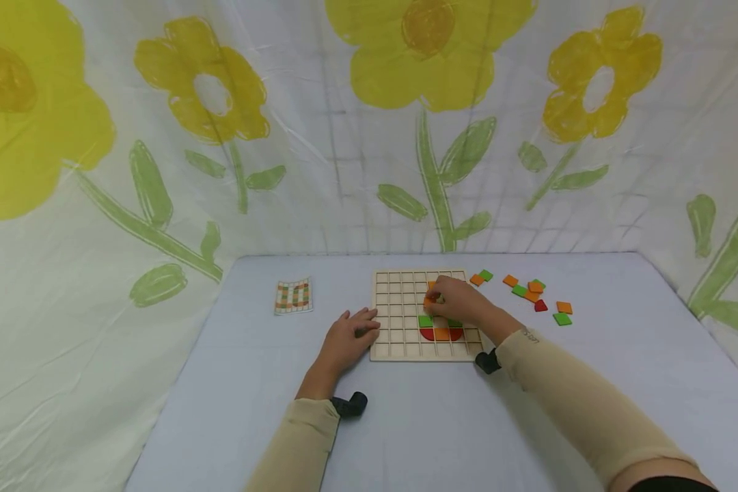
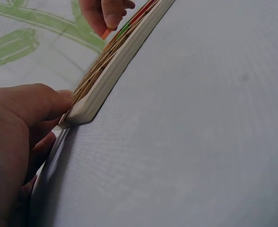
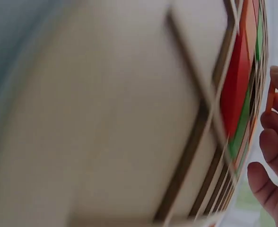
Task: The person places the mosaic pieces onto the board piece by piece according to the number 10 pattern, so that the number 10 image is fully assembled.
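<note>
Item: orange tile (image 3: 270, 98), one; pinched in the right hand (image 1: 459, 301) between thumb and fingertips, tipped on edge over the gridded board, not lying flat in a cell.

Board (image 1: 389, 350): pale wood, flat on the desk (image 1: 418, 430). Filled cells at the near side: a rounded red piece (image 1: 427, 334), an orange piece (image 1: 441, 334), a second red piece (image 1: 456, 334); above these, a green piece (image 1: 426, 321) and another green (image 1: 454, 323). The left columns hold no pieces.

Left hand (image 1: 346, 338): fingers loosely extended, touching the board's left edge, apparently steadying it.

Step, as judged: setting a tile into the grid. Next move calls for squaring the tile to its cell, lowering it flat and releasing without nudging neighbours.

Outlying: loose tiles (image 1: 510, 280), orange and green, with one red piece (image 1: 540, 306), right of the board; patterned card (image 1: 293, 296), left.

Obscured: cells beneath the right hand; the intended cell, not determinable; the card's pattern, too small to read; the right wrist view's foreground, blurred.
</note>
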The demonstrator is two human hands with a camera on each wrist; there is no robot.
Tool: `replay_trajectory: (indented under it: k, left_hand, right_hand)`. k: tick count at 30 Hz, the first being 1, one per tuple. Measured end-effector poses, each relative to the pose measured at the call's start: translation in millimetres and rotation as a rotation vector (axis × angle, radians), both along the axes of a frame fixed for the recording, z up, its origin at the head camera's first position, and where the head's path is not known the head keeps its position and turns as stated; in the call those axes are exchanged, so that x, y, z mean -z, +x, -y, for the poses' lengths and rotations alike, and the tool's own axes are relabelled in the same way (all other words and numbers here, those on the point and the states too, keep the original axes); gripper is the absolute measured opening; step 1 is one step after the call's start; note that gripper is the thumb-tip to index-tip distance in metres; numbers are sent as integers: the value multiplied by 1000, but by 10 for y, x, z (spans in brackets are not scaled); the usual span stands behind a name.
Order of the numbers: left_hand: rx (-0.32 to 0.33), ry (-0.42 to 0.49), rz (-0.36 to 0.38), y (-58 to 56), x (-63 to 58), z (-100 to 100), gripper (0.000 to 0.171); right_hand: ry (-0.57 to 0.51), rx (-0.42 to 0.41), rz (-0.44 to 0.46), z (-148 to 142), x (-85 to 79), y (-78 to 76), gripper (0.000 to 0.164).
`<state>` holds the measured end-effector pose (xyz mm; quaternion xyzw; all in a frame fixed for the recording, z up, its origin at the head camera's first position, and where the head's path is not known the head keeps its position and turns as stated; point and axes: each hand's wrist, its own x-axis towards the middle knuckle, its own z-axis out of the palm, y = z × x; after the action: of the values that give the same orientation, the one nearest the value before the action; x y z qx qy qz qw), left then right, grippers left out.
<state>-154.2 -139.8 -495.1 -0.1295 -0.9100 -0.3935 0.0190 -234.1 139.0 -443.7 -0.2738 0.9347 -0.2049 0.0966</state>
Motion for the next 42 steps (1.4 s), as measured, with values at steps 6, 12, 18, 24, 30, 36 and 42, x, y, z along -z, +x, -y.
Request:
replay_trajectory:
  k: [6,12,18,24,30,36,42]
  left_hand:
    - [8,1,-7,4,-7,-7,23]
    - [2,5,-5,2,-17,4,23]
    - [2,3,-12,-3,-10,9,23]
    - [9,14,-15,2,3,7,22]
    - [12,23,-15,-6,10,-2,22]
    - [14,9,-33,-8,4,-1,22]
    - [14,2,-37,-9,12,2,22]
  right_hand:
    - [5,-35,-1,126,-3,44,30]
    - [32,-38,-3,140,-9,63,32]
    - [30,-43,0,139,19,48,25]
    - [35,-41,-3,126,57,35,23]
    - [18,35,26,-10,11,-45,29]
    - [-12,135,3,-315,-94,-212,31]
    - [13,236,20,-620,-159,-321,37]
